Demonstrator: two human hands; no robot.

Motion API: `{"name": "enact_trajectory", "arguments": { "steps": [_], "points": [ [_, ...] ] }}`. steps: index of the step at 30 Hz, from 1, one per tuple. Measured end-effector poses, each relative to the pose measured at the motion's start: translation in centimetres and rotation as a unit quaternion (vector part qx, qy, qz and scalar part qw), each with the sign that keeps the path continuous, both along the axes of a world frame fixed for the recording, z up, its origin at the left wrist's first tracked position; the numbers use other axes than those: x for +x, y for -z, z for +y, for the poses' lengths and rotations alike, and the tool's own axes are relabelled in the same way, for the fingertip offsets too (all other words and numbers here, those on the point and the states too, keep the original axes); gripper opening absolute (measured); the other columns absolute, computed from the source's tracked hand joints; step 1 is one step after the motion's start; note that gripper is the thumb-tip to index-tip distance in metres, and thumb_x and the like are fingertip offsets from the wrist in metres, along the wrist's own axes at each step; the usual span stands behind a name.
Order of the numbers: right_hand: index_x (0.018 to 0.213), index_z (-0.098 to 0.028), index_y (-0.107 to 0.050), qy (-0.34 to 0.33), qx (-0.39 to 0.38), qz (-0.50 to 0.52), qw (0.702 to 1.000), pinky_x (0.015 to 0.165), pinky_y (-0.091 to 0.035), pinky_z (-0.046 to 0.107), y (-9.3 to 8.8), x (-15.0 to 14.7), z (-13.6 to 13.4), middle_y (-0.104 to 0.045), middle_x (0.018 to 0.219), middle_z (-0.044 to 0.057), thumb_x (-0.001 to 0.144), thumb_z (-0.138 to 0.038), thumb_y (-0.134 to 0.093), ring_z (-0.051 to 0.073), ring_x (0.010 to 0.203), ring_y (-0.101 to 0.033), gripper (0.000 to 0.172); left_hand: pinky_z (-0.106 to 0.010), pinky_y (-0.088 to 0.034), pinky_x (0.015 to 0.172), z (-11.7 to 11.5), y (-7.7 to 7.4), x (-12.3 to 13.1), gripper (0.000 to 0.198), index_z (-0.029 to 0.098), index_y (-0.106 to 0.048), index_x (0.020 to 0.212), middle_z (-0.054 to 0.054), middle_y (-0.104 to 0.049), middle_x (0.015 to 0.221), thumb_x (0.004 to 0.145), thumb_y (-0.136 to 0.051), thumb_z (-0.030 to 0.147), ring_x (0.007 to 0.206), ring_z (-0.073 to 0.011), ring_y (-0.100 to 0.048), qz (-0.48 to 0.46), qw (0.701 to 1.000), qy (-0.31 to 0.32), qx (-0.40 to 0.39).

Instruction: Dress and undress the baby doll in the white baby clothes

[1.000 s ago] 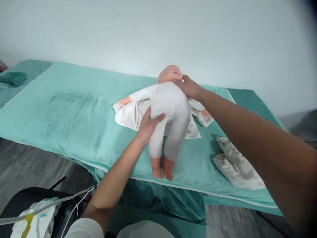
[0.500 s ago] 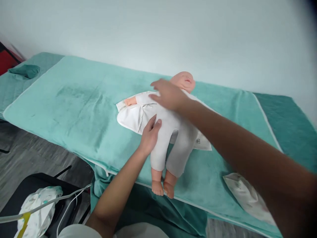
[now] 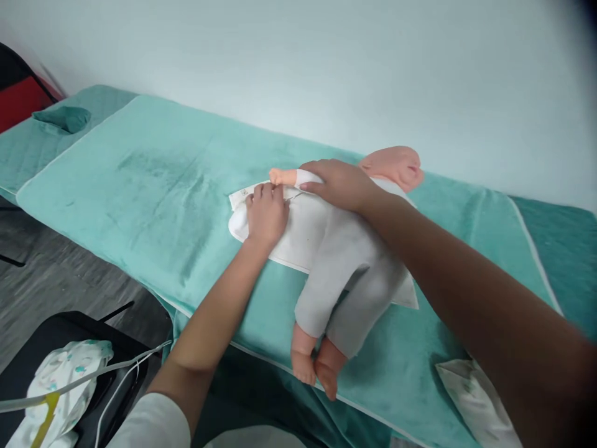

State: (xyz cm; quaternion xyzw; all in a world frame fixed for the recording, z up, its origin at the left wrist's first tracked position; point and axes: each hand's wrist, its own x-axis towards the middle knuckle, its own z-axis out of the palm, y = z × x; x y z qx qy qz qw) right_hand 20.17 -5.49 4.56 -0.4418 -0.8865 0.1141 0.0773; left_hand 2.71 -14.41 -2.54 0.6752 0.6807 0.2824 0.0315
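Note:
A baby doll [image 3: 347, 252] in a white bodysuit lies on a white printed garment [image 3: 261, 233] spread over the teal blanket [image 3: 140, 186]. The doll is rolled toward its side, head [image 3: 392, 167] near the wall, feet [image 3: 314, 370] at the blanket's near edge. My right hand [image 3: 338, 183] lies over the doll's upper arm and shoulder, fingers curved around it. My left hand [image 3: 265, 214] presses on the garment's left flap beside the doll's chest, its fingers curled onto the cloth.
The blanket covers a long padded table along a pale wall. Another folded printed cloth [image 3: 480, 404] lies at the near right. A dark stool [image 3: 93, 348] at lower left carries a bundled patterned cloth [image 3: 65, 379] and white cables. A red object [image 3: 23, 99] shows far left.
My right hand moved from above the doll's chest to its upper arm, and the doll turned toward its side. My left hand went from the doll's hip up to the garment flap.

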Motion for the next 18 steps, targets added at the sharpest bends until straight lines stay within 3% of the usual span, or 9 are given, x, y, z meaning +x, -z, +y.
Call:
{"name": "enact_trajectory", "arguments": {
  "steps": [5,11,14,18],
  "points": [
    [0.142,-0.032,-0.065,0.015,-0.029,-0.036,0.999,0.098,-0.045,0.05,-0.2,0.4,-1.1,-0.071,0.132,0.009,0.1,-0.051,-0.046,0.037,0.124,-0.06,0.049,-0.052,-0.046,0.098,1.7,1.0,-1.9,0.021,0.019,-0.07,0.108,-0.017,-0.069,0.12,0.103,-0.053,0.03,0.121,-0.037,-0.058,0.044,0.996,-0.071,-0.019],
    [0.122,-0.03,-0.075,0.025,-0.035,-0.07,0.997,0.089,-0.044,0.043,-0.4,-0.4,-2.0,-0.074,0.121,0.007,0.099,-0.058,-0.051,0.033,0.114,-0.064,0.043,-0.04,-0.047,0.089,1.5,2.0,-2.7,0.016,0.022,-0.063,0.096,-0.009,-0.071,0.1,0.104,-0.049,0.023,0.1,-0.027,-0.064,-0.079,0.987,-0.112,0.085],
    [0.122,-0.024,-0.072,0.03,0.013,-0.112,0.993,0.088,-0.044,0.044,-0.1,-1.1,-2.0,-0.074,0.12,0.012,0.102,-0.056,-0.047,0.035,0.112,-0.064,0.045,-0.036,-0.048,0.086,1.4,2.1,-2.4,0.016,0.022,-0.062,0.099,-0.008,-0.07,0.1,0.105,-0.047,0.023,0.097,-0.0246,-0.065,-0.086,0.986,-0.076,0.119],
    [0.124,-0.012,-0.064,0.062,0.074,-0.172,0.98,0.086,-0.046,0.043,0.7,-3.4,-1.8,-0.074,0.113,0.022,0.102,-0.038,-0.05,0.037,0.106,-0.067,0.036,-0.036,-0.048,0.083,0.8,1.8,-0.9,0.022,0.021,-0.062,0.104,-0.01,-0.071,0.105,0.108,-0.042,0.031,0.095,-0.0245,-0.067,-0.002,0.993,0.065,0.094]
  ]
}}
